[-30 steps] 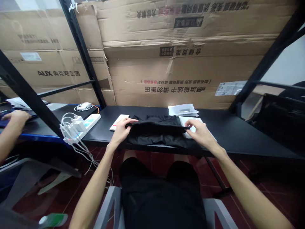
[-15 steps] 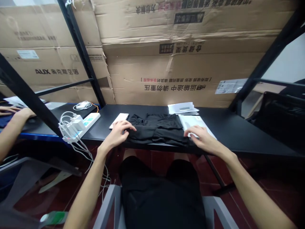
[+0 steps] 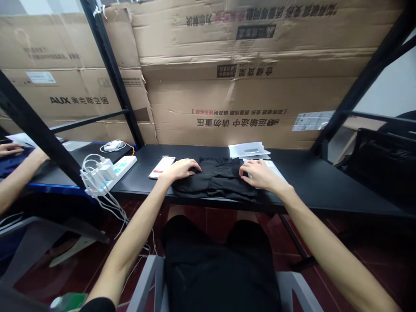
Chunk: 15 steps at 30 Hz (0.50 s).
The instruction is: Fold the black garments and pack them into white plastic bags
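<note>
A folded black cloth (image 3: pixel 216 175), perhaps a garment, lies in a wide, wrinkled strip along the front edge of the dark table. My left hand (image 3: pixel 182 169) is at its far left part, fingers curled down and closed on the fabric. At the opposite end, my right hand (image 3: pixel 260 174) has its fingertips and thumb bent onto the cloth's right edge. Under and behind my right hand lies a white packet (image 3: pixel 275 168), partly covered. A phone (image 3: pixel 162 167) with a lit screen rests just left of my left hand.
White papers (image 3: pixel 248 150) lie behind the cloth. A power strip (image 3: pixel 125 167) with white chargers and hanging cables is at the left. Cardboard (image 3: pixel 234 95) stands along the back between black posts. Another person's arm (image 3: pixel 24 173) is at the far left table.
Both hands have moved inward and away from me, from above the cloth's ends onto its far part. The phone's screen and the white packet's front are now differently uncovered.
</note>
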Each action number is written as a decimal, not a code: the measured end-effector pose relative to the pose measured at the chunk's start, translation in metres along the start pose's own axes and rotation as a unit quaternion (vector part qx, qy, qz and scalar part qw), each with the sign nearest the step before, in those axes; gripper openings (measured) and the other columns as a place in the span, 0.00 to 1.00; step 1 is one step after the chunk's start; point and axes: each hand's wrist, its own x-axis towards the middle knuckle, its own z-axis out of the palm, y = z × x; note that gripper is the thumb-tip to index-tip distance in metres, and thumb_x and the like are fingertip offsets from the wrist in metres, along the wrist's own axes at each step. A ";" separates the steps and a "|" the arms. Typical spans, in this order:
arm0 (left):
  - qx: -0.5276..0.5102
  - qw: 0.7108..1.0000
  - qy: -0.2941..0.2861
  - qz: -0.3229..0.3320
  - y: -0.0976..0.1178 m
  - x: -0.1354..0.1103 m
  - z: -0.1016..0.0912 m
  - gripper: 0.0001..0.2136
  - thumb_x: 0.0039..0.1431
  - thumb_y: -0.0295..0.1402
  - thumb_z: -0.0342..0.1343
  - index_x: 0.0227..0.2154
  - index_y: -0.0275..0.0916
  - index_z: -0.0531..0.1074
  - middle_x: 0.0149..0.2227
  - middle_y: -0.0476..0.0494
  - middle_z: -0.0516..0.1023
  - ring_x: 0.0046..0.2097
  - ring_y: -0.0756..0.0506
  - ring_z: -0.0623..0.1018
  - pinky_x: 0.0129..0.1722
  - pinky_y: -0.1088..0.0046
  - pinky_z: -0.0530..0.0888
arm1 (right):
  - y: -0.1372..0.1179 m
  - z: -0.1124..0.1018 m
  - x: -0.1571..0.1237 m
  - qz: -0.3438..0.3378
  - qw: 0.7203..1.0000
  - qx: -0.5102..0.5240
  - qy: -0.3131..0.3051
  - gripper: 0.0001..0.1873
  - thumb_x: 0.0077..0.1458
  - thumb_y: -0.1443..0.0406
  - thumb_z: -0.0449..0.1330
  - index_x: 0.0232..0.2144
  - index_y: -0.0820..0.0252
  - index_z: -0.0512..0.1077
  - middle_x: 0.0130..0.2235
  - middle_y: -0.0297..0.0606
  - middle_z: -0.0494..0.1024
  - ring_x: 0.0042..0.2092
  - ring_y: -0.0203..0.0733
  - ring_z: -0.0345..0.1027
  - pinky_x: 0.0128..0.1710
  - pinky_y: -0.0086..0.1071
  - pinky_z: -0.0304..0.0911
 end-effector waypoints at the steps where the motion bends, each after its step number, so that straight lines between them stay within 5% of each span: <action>1: 0.004 1.000 0.006 -0.007 -0.001 -0.001 0.000 0.15 0.62 0.26 0.63 0.46 0.51 0.86 0.54 0.49 0.86 0.56 0.42 0.83 0.61 0.68 0.75 | 0.000 0.000 0.000 0.004 1.000 -0.002 0.003 0.07 0.63 0.66 0.58 0.35 0.54 0.76 0.41 0.42 0.83 0.48 0.52 0.75 0.51 0.44 0.59; 8: 0.035 0.998 0.045 -0.025 0.003 0.000 -0.002 0.11 0.68 0.34 0.59 0.46 0.48 0.85 0.51 0.46 0.86 0.52 0.40 0.84 0.57 0.67 0.76 | 0.004 0.003 0.010 0.094 0.993 0.034 0.062 0.08 0.69 0.63 0.53 0.39 0.55 0.71 0.38 0.40 0.83 0.37 0.49 0.75 0.46 0.41 0.61; 15: 0.020 0.966 0.097 -0.239 -0.003 0.040 -0.001 0.13 0.68 0.38 0.58 0.49 0.49 0.85 0.53 0.44 0.88 0.54 0.37 0.84 0.56 0.63 0.78 | 0.033 0.014 0.051 0.178 0.971 0.100 0.127 0.08 0.67 0.65 0.55 0.42 0.56 0.74 0.37 0.43 0.85 0.37 0.49 0.77 0.41 0.38 0.66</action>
